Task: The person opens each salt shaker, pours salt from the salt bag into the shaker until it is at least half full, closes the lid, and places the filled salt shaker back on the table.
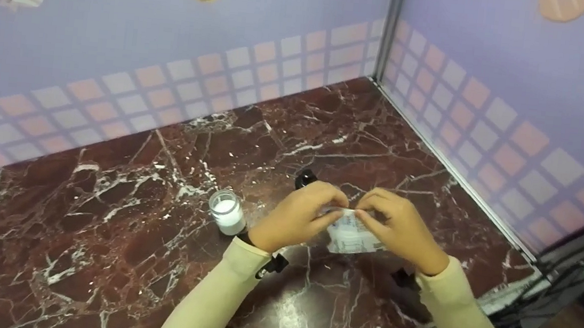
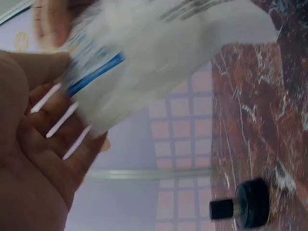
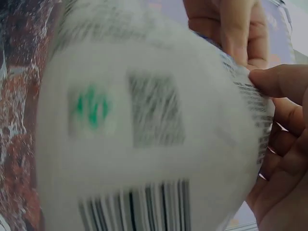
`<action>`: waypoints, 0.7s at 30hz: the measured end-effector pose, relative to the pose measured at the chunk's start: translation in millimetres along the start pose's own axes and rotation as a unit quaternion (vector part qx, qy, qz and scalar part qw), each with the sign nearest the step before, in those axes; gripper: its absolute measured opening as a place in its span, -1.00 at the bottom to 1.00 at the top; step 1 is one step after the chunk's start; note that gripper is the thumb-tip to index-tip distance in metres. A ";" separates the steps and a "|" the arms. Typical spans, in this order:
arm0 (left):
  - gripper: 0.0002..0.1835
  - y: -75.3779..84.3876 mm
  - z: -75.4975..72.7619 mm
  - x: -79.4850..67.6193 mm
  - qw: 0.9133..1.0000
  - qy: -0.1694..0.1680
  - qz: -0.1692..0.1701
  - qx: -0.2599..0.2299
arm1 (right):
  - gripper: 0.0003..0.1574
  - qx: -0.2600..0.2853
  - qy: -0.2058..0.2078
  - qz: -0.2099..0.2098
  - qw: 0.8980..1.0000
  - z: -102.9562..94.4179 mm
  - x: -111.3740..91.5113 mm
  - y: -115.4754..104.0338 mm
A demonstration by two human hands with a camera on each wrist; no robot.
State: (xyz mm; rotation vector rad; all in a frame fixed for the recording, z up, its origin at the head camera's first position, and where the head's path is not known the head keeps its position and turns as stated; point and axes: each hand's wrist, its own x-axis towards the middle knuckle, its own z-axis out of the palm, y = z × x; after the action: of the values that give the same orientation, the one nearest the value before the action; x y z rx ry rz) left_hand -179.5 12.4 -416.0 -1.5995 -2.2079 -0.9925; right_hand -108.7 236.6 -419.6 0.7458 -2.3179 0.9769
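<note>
A soft white plastic packet (image 1: 352,238) hangs between both hands, gripped along its top edge. My left hand (image 1: 295,215) pinches that edge between thumb and fingers. Close beside it, my right hand (image 1: 404,232) pinches the same edge the same way. In the left wrist view the packet (image 2: 163,62) shows a blue stripe. Its bulging face (image 3: 110,163), with a barcode, dark square code and green mark, fills much of the right wrist view, blurred. A glass jar (image 1: 227,214) with white contents stands uncovered, left of my left hand.
Behind my left hand stands a small black object (image 1: 305,178); in the left wrist view it shows a round body (image 2: 252,203) with a narrower knob. Patterned walls bound the marbled table (image 1: 119,233) at the back and right. Cables (image 1: 577,261) lie beyond the right edge.
</note>
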 end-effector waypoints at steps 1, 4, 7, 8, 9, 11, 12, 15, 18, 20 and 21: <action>-0.78 -2.1 -5.5 -3.9 1.000 0.008 -0.012 0.005 | -0.96 0.014 -0.004 0.014 1.000 -0.6 4.0 5.5; -0.67 -8.5 -25.1 -21.0 0.998 0.042 -0.046 0.026 | -0.95 0.028 0.002 0.048 0.998 -3.8 16.2 24.6; -0.65 -15.2 -42.6 -42.9 0.993 0.065 -0.083 0.049 | -0.95 -0.001 0.014 0.081 0.997 -3.6 26.6 43.7; -0.64 -17.6 -46.4 -51.3 0.992 0.070 -0.094 0.056 | -0.95 -0.011 0.015 0.094 0.995 -1.2 28.4 50.2; -0.64 -20.0 -50.3 -59.2 0.990 0.074 -0.104 0.061 | -0.95 -0.023 0.012 0.110 0.994 1.4 30.4 56.2; -0.62 -23.8 -58.2 -72.9 0.987 0.089 -0.118 0.062 | -0.93 -0.047 0.010 0.132 0.990 8.4 36.0 67.3; -0.60 -25.5 -62.2 -79.4 0.986 0.099 -0.122 0.062 | -0.93 -0.056 0.009 0.142 0.988 11.9 39.0 72.1; -0.56 -29.3 -75.1 -98.5 0.981 0.126 -0.136 0.059 | -0.90 -0.083 0.014 0.153 0.985 23.1 46.6 82.1; -0.53 -33.0 -87.0 -117.8 0.974 0.137 -0.167 0.070 | -0.88 -0.097 0.013 0.146 0.984 33.2 51.9 85.6; -0.49 -34.9 -94.3 -130.8 0.967 0.135 -0.198 0.084 | -0.85 -0.100 0.003 0.140 0.985 39.0 55.4 85.6; -0.46 -35.6 -97.6 -137.1 0.963 0.132 -0.216 0.092 | -0.83 -0.101 -0.004 0.139 0.985 41.5 58.1 85.0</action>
State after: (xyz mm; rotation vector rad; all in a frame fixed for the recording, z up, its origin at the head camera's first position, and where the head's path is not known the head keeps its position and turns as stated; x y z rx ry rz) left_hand -179.4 -158.8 -433.1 -0.8643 -2.4174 -0.9986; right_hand -215.9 238.9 -448.3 0.3519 -2.5275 0.8342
